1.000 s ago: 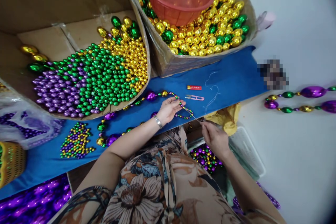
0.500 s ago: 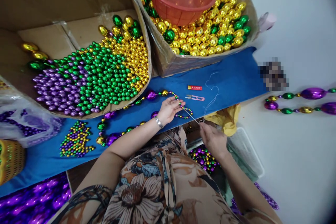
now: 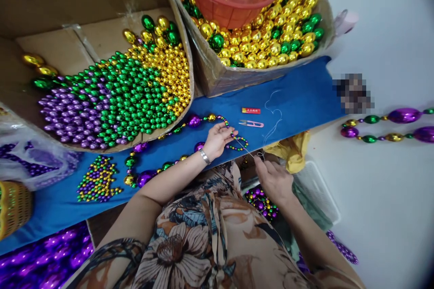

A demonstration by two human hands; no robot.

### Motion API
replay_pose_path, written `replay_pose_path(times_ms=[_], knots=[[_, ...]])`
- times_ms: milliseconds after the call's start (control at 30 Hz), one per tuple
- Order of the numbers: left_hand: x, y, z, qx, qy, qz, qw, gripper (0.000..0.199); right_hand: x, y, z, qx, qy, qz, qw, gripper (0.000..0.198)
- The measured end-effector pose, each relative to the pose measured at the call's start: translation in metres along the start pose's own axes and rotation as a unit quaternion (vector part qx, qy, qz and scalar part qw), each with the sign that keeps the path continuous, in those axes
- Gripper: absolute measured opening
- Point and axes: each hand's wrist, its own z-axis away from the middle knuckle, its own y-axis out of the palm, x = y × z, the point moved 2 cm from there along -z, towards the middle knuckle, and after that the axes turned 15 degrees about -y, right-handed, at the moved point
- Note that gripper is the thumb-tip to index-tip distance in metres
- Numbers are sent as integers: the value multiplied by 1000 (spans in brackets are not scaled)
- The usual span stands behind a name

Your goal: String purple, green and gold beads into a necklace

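Observation:
My left hand (image 3: pixel 218 141), palm up, pinches the small-bead end of a bead necklace (image 3: pixel 194 120) at the table's near edge. Larger purple, green and gold beads of that necklace lie on the blue cloth to the left. A loop of small beads (image 3: pixel 240 143) hangs just right of my left fingers. From there a white thread (image 3: pixel 244 148) runs taut to my right hand (image 3: pixel 273 178), whose fingers are closed on it. Loose thread curls up from my right hand across the cloth. Pink thread snips (image 3: pixel 251 123) and a red lighter (image 3: pixel 251 110) lie beyond the hands.
A cardboard box (image 3: pixel 191 76) of purple, green and gold beads stands at the left. Another box (image 3: pixel 230 82) holds larger beads and a red basket (image 3: pixel 233 2). A small bead pile (image 3: pixel 98 178) lies on the blue cloth (image 3: pixel 298 95). A yellow basket (image 3: pixel 15 207) is far left.
My right hand has shifted slightly left, toward my left hand, and the thread span between them is a little shorter. My left hand keeps its pinch on the necklace.

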Motion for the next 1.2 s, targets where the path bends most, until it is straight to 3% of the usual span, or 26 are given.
replay_pose_path(times_ms=[133, 533, 867, 1200], knots=[[2, 2, 1, 18, -6, -2, 1000, 48, -2, -4, -6, -33, -10, 40, 999, 18], [2, 2, 1, 30, -59, 45, 997, 10, 0, 7, -3, -88, 21, -28, 996, 16], [10, -3, -2, 65, -30, 60, 996, 25, 3, 14, -7, -94, 47, -51, 993, 17], [13, -1, 1, 69, -16, 74, 995, 23, 3, 26, -15, -98, 67, -77, 990, 15]])
